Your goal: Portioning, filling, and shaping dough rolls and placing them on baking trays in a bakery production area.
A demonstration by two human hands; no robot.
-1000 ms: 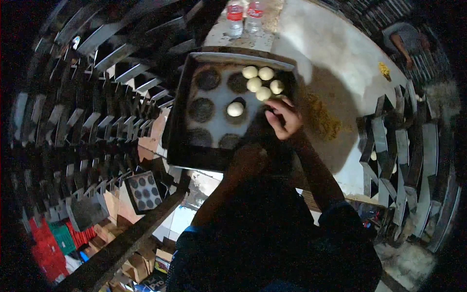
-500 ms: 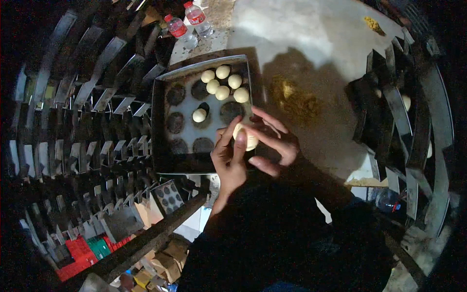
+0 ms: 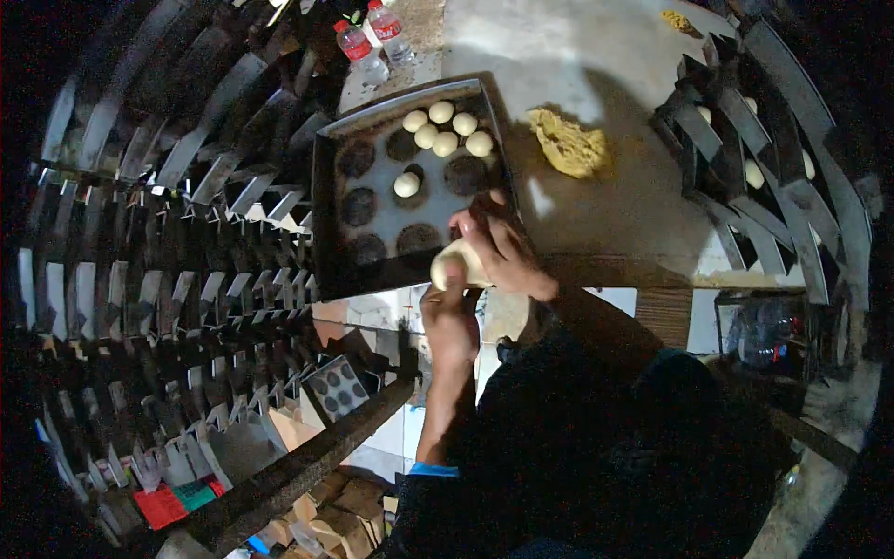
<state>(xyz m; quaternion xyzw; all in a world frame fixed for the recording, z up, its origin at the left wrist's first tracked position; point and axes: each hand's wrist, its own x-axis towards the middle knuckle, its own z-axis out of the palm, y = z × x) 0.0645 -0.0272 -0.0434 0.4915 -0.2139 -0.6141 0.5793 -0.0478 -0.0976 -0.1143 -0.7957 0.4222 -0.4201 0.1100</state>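
Near the front edge of a dark baking tray (image 3: 391, 279), my left hand (image 3: 450, 321) grips a pale piece of dough (image 3: 440, 273), thumb pressed on it. My right hand (image 3: 503, 256) lies over the same dough with curled fingers. In the tray, several round dough balls (image 3: 445, 143) are grouped at the back right and a single ball (image 3: 406, 184) sits nearer the middle, among dark round marks. A crumbly yellow mound (image 3: 568, 144) rests on the worktop right of the tray.
Stacked metal trays crowd both sides, the right ones (image 3: 773, 219) holding pale balls. Two water bottles (image 3: 358, 51) stand beyond the tray on the worktop (image 3: 652, 214). A long beam (image 3: 331, 438) crosses the lower left, with cardboard boxes (image 3: 340, 522) below.
My right hand has left the tray's ball group and met my left at the front edge, both now on dough. Since half a second ago they have shifted slightly, right fingers closing over it.
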